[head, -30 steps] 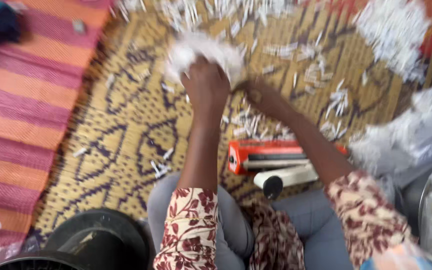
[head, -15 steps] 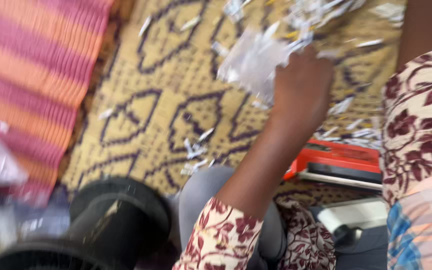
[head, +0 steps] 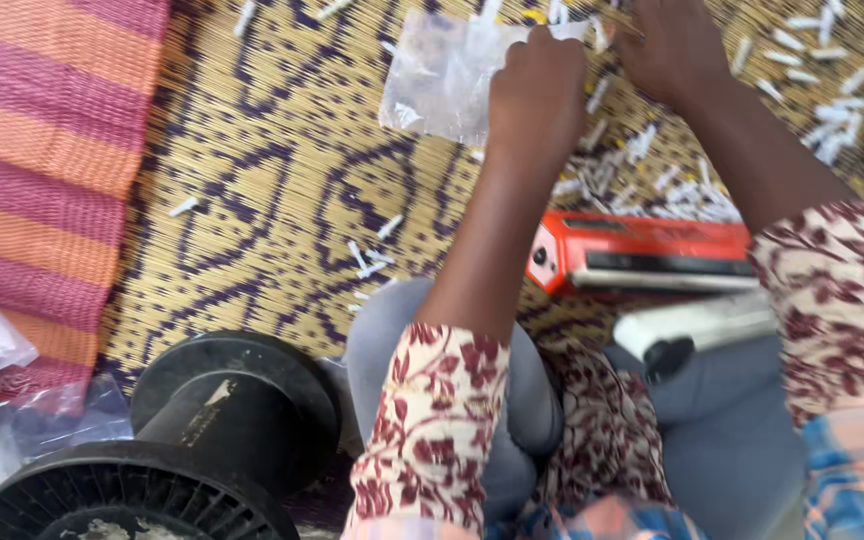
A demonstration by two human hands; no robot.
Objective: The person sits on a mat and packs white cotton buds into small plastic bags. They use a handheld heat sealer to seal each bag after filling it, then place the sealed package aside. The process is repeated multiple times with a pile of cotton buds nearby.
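**Clear bag now held flat over the mat, white pieces close by**

The clear plastic bag (head: 442, 75) is gripped at its right edge by the left hand (head: 537, 85), whose fingers are closed on the film. A second ago a bunched white mass was held up by that hand; now the bag is seen stretched out flatter, just to the left of the knuckles, over the woven patterned mat (head: 252, 200). The right hand (head: 677, 45) is set down just right of the left one, among the small white pieces (head: 642, 145) scattered on the mat; it seems to be curled over something, but the top edge of the view cuts it off and its grip cannot be told. The two hands are kept near each other, not touching. From this it is judged that the bag has been opened out for handling and that the pieces are within reach. Nearer the body than both hands, an orange bar-shaped device (head: 642, 250) is lying; a black spool (head: 212, 420) stands well to the left
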